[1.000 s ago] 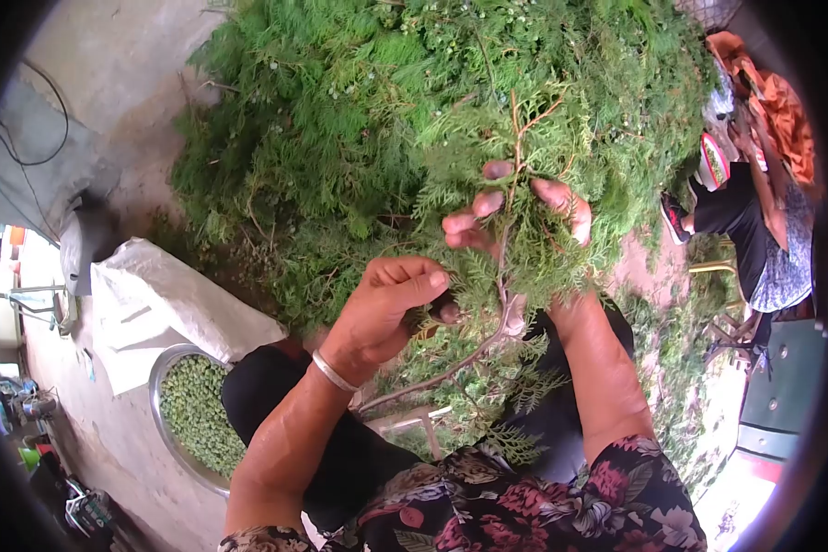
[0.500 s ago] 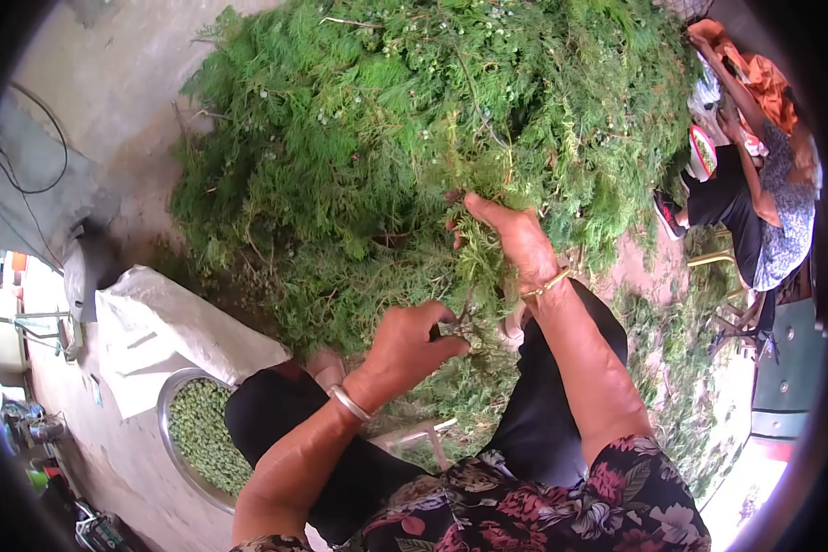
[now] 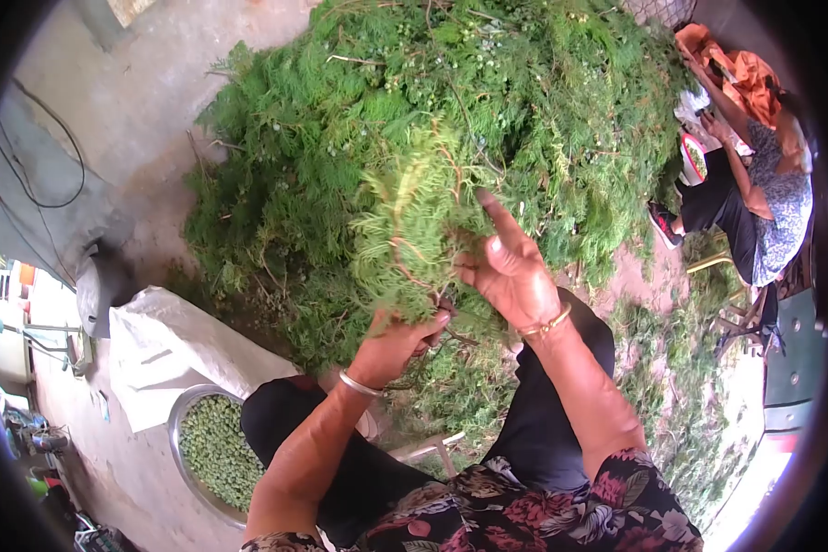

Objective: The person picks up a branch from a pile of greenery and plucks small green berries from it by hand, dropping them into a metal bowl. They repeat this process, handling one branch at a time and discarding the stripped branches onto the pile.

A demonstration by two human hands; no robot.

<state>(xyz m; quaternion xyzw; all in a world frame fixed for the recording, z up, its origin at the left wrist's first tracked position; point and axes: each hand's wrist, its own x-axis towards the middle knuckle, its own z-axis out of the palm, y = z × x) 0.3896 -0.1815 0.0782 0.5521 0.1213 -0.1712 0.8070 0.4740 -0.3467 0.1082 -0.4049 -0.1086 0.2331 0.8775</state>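
A leafy green sprig with reddish-brown stems stands up in front of me. My left hand, with a silver bangle at the wrist, is closed on the sprig's lower stem. Just right of the sprig is my right hand, wearing a gold bracelet; its index finger is stretched out and its thumb is apart, with the other fingers partly hidden behind leaves. Beyond both hands rises a large heap of green branches with small pale berries.
A metal basin of green berries stands at lower left beside a white sack. Another person sits at right near a red-rimmed bowl and orange cloth. Loose sprigs litter the floor.
The leafy sprig is now raised in my left hand, which has moved slightly down. My right hand has lowered, and its index finger is stretched out. The view has shifted slightly.
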